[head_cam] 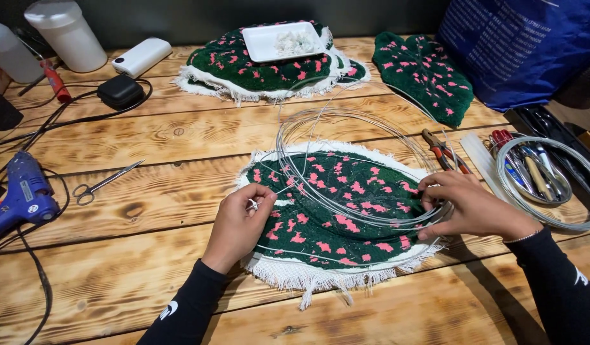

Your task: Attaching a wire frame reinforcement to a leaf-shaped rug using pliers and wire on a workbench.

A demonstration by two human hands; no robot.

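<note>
- Left hand, centre frame, pinching a wire end over green-and-pink leaf fabric.
- Right hand, centre right, grip closed on coiled wire.
- Blue printed bag, upper right on table.

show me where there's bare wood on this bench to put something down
Bare planks run between the scissors and the leaf-shaped cloth under the left hand and right hand, and along the near edge below it. Crowded: the back left with bottles and cables, and the right by the wire coil.
</note>
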